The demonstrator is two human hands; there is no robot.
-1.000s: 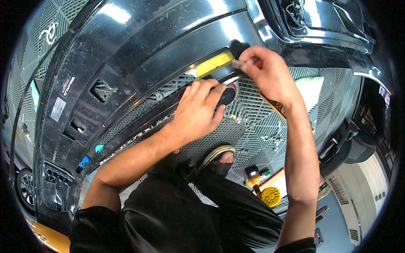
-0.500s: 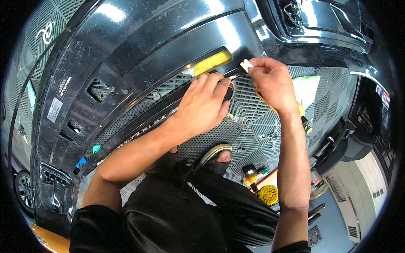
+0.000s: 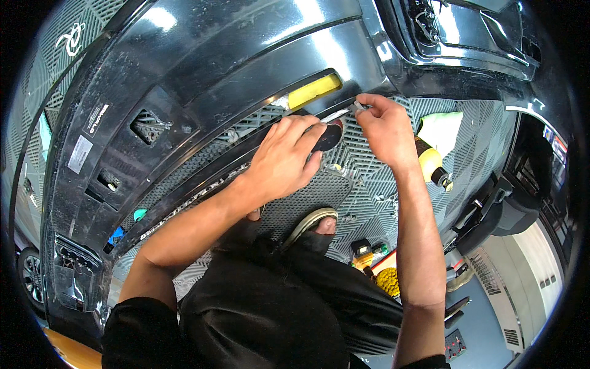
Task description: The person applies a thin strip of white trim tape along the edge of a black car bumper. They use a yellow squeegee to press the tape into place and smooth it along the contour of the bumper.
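Observation:
A large black car bumper (image 3: 239, 67) stretches across the scene with its inner side showing. My left hand (image 3: 284, 154) lies across a long black strip (image 3: 233, 169) along its near edge, fingers stretched out and thumb apart. The strip's rounded end (image 3: 330, 136) shows beyond the fingers. My right hand (image 3: 388, 132) is closed in a pinch on a small whitish piece (image 3: 359, 106) at the bumper's edge. A narrow whitish strip (image 3: 335, 115) runs from near my left fingertips toward that pinch; whether the two are joined is unclear.
A yellow spray bottle (image 3: 432, 166) and a pale cloth (image 3: 440, 130) lie on the grey floor tiles right of my right hand. A yellow tool (image 3: 362, 253) and a yellow round brush (image 3: 388, 281) sit near my leg. A black chair (image 3: 507, 212) stands at the right.
My right hand has shifted slightly left and down, and the whitish piece now sits lower, closer to the bumper's edge. More of the narrow strip and the spray bottle shows.

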